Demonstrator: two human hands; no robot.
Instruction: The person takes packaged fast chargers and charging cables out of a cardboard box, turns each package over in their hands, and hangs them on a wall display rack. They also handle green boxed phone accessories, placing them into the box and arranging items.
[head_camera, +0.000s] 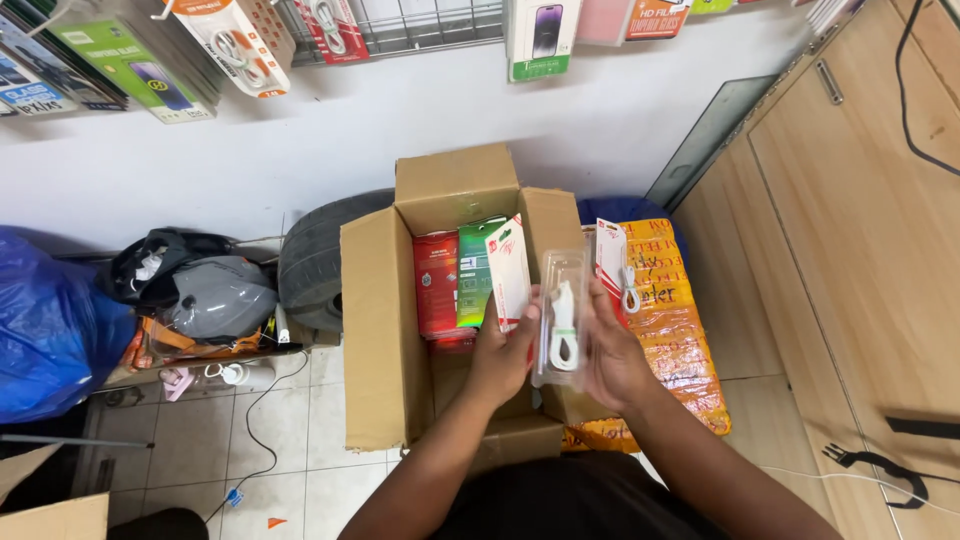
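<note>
Both my hands are raised over an open cardboard box (375, 330) on the tiled floor. My left hand (503, 352) grips a white and red packet (508, 268) by its lower end. My right hand (610, 355) holds another white and red cable packet (612, 262) behind its fingers. Between the two hands stands a clear plastic pack with a white cable (562, 320), touched by both hands. Inside the box, red packets (436, 285) and green packets (476, 270) stand upright in a row.
A tyre (320, 260) leans behind the box, with a grey helmet (215, 297) and blue bag (50, 330) to the left. An orange sack (675, 330) lies right of the box. Wooden cabinets (860, 220) line the right side. Packaged goods hang on the wall above.
</note>
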